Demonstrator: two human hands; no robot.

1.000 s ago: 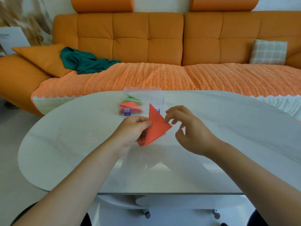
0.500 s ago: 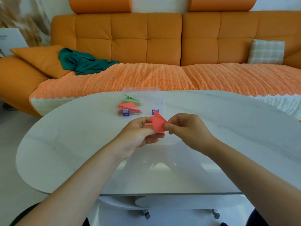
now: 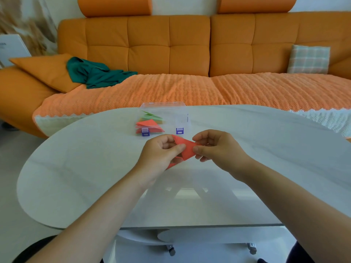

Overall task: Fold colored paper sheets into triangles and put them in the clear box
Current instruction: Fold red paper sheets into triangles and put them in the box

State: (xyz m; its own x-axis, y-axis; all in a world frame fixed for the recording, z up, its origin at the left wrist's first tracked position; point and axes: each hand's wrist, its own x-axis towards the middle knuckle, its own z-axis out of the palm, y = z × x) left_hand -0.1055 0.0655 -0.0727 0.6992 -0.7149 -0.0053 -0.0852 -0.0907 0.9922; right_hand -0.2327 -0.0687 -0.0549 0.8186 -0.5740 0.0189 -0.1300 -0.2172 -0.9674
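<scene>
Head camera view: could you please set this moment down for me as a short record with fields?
left hand: pinches the red paper at its left side
right hand: pinches the paper's right corner between thumb and forefinger
red paper: partly folded, held between both hands, nearer the person than the box
clear box: stands on the white table, holds folded triangles in red and green
purple latches: two, on the box's front
background: orange sofa with a green cloth and a plaid cushion

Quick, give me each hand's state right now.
Left hand: pinching the red paper.
Right hand: pinching the same red paper at its right corner.
</scene>
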